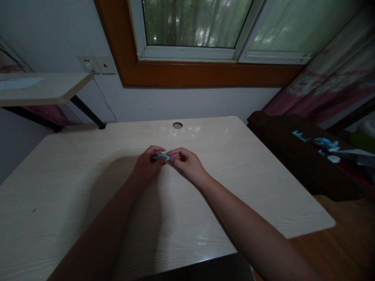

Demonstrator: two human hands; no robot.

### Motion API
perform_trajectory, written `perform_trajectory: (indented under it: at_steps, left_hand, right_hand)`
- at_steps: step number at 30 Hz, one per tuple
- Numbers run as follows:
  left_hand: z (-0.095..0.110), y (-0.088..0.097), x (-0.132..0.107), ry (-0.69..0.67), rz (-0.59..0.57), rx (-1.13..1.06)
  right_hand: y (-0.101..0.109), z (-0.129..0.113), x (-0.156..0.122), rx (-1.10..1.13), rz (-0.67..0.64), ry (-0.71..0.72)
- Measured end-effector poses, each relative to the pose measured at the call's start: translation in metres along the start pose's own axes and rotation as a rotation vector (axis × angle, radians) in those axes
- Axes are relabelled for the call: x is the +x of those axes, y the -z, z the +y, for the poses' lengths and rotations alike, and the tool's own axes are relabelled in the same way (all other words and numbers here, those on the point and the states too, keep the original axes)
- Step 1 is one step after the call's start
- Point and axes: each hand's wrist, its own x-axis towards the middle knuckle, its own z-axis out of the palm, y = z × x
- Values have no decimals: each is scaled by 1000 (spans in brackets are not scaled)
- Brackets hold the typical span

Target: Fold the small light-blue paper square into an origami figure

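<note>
Between my two hands is a small folded piece of light blue paper (161, 156), held just above the pale wood-grain desk (234, 164). My left hand (148, 162) grips its left part, thumb in front and fingers curled behind. With thumb and fingertips, my right hand (187, 162) pinches the right end of the paper. The fingertips of both hands nearly meet, and they cover part of the paper, so its full shape is hidden.
A round cable hole (177, 125) lies near the desk's back edge. At the left, a raised shelf (67, 88) stands on black legs. A dark wooden piece of furniture (278, 144) at the right bears blue paper pieces (326, 143). A window (193, 23) is behind.
</note>
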Motion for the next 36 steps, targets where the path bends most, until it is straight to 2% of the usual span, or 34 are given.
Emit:
perform_trajectory:
  at_steps: [5, 17, 22, 36]
  left_hand:
    - [0, -1, 0, -35, -19, 16]
    - [-1, 0, 2, 21, 22, -98]
    - [3, -1, 1, 29, -12, -61]
    - [5, -3, 1, 52, 8, -88]
  right_hand:
    - [-2, 2, -1, -24, -7, 45]
    - [-1, -3, 3, 83, 99, -57]
    - [-2, -3, 2, 71, 85, -51]
    - [0, -6, 3, 108, 139, -57]
